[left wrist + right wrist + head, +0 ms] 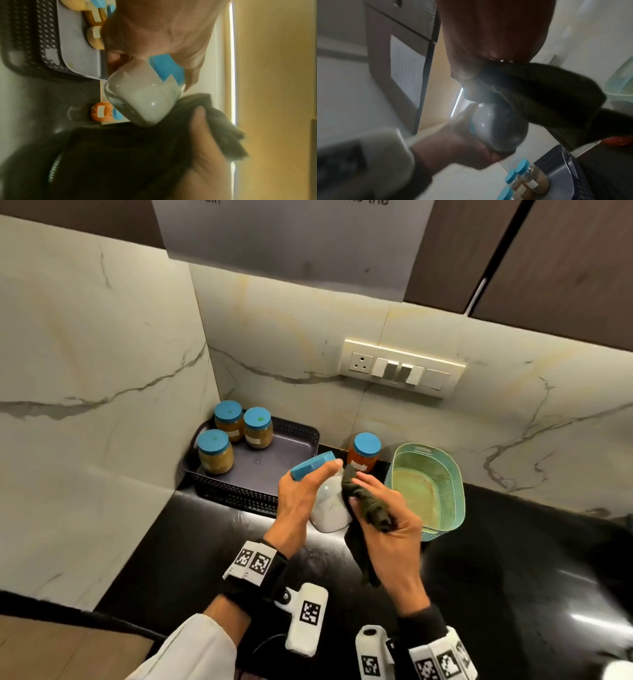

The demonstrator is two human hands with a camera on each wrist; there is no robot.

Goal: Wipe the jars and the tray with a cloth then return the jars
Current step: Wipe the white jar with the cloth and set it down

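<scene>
My left hand (301,491) grips a glass jar of white powder (330,508) by its blue lid (313,465), tilted above the black counter. My right hand (383,518) holds a dark green cloth (368,501) against the jar's right side. In the left wrist view the white jar (142,98) shows with the cloth (197,121) under it. The right wrist view shows the cloth (539,97) over the jar's base (501,128). Three brown-filled jars (236,433) with blue lids stand in the dark tray (274,460) in the corner. An orange-filled jar (364,453) stands on the counter behind my hands.
A light green perforated basket (428,491) sits on the counter right of the orange jar. Marble walls meet in the corner behind the tray. A switch plate (400,368) is on the back wall, and dark cabinets (548,268) hang above. The black counter (513,577) stretches to the right.
</scene>
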